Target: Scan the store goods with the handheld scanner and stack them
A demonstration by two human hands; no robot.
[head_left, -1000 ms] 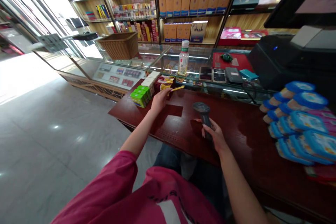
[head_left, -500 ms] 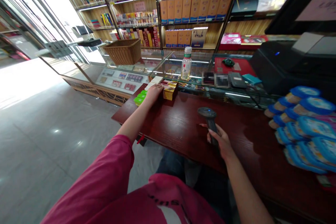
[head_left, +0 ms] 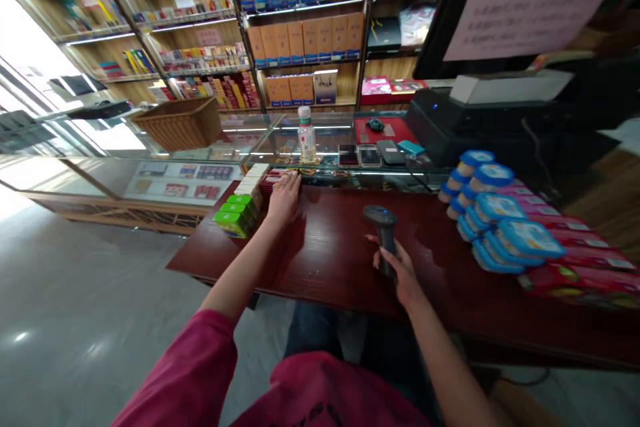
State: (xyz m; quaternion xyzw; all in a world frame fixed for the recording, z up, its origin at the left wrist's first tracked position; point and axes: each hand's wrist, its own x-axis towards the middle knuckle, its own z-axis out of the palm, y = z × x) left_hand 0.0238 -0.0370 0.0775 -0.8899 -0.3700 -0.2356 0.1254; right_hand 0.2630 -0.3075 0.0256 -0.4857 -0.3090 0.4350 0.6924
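My right hand is wrapped around the handle of a dark barcode scanner, held upright above the desk with its head at the top. At the far left of the desk, my left hand lies over the right side of a stack of red packets, fingers stretched out and partly covering it. Left of that stack is a row of white boxes. Nearer to me sit bright green packs, close to the desk's left end.
The dark red wooden desk borders a glass counter carrying a bottle, a wicker basket and a mouse. Blue-lidded tubs and red packages are stacked on the right, below a monitor.
My view has turned right, showing more of the tubs, red packages and monitor. My left hand has shifted from the stack's left side onto its right side. The scanner stays in my right hand.
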